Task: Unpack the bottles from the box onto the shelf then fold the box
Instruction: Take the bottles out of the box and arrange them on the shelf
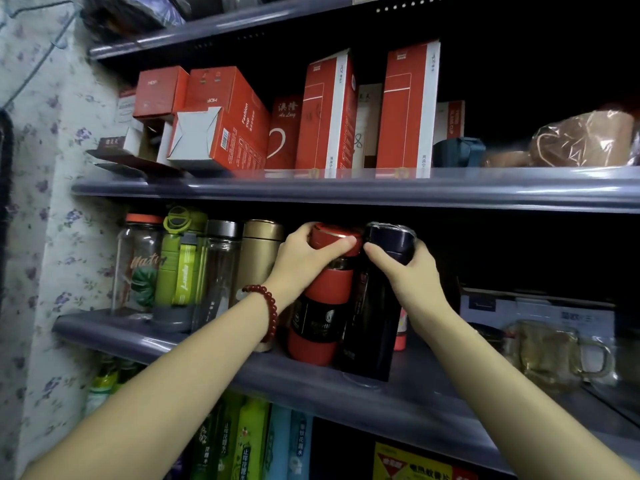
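Note:
A red-and-black bottle [320, 317] stands on the middle shelf [398, 400], and my left hand [304, 258] grips its red cap. Right beside it stands a dark navy bottle [372, 323] wrapped in clear film, its top held by my right hand [405, 268]. The two bottles touch each other. To their left a gold bottle [258, 254], a clear bottle with a grey cap [218, 271], a green bottle [180, 261] and a clear bottle with an orange lid [138, 265] stand in a row. No shipping box is in view.
The upper shelf [346, 188] carries several red product boxes [325, 116] and a wrapped brown mug [581, 140]. Glass mugs [550, 351] and a white-blue carton [540, 310] sit to the right on the middle shelf. Packaged goods [249, 441] fill the shelf below. Floral wallpaper [52, 202] is at the left.

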### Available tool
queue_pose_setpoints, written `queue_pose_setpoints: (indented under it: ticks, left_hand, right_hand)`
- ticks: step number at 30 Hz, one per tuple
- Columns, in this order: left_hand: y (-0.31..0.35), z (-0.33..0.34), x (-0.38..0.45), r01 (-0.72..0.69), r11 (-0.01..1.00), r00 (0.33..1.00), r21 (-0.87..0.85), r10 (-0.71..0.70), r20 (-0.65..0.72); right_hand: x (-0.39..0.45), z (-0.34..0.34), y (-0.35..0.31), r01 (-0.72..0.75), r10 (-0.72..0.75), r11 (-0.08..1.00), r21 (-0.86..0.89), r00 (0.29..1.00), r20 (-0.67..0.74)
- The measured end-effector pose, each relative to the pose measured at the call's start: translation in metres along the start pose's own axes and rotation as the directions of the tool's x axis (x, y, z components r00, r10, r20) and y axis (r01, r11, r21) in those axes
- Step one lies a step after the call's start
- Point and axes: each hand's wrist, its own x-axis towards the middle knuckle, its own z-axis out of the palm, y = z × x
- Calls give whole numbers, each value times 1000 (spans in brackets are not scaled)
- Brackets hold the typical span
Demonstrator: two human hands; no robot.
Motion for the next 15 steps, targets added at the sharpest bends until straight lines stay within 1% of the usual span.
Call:
queue_pose_setpoints:
  ticks: [4,7,9,15]
  left_hand:
    - [-9,-5,5,60,998,997,-1,-60,38]
    - [-21,-3,1,148,988,978,-49,-139,158]
    - [-32,0,-4,181,983,968,-44,-170,186]
    - [-44,-3,-22,166,982,961,-90,-141,236]
  right_hand:
    - [-5,6,12,-7,10,1000,-28,995,98]
    - [-12,7,20,12,-10,1000,-21,993,116]
    - [-15,6,23,20,-18,1000,-15,992,123]
    - [-30,1,39,-5,12,999,-37,980,197]
